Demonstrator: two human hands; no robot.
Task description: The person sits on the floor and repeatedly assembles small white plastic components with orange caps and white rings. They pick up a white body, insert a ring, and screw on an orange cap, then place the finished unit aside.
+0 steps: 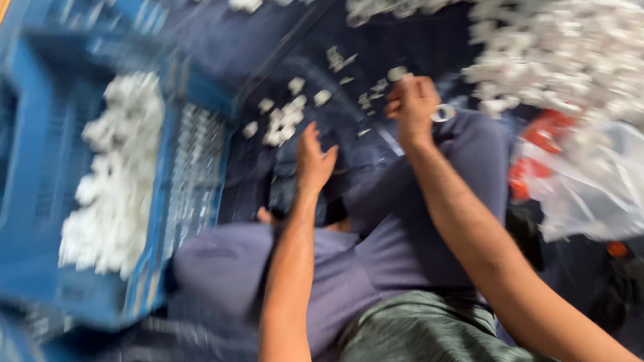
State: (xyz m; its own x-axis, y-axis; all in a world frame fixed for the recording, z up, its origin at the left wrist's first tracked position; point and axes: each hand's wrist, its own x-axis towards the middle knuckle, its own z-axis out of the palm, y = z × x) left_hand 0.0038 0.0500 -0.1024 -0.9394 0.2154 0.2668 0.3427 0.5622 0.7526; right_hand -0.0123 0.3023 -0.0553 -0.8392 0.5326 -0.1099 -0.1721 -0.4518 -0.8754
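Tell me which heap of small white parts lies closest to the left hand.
The small loose cluster on the dark cloth, just beyond the left hand. The heap in the blue crate and the big pile at upper right lie farther off.

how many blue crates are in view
1: the blue crate sits at the left, holding a heap of small white parts. More crates may lie outside the blurred frame.

A small white ring-shaped part [443, 112] is seen just beside the curled fingers of the right hand [410, 107]. The left hand [313, 161] is held open, and loose white parts [285, 119] are scattered just beyond its fingertips. A blue crate [40, 174] of white parts is seen well apart from both hands.
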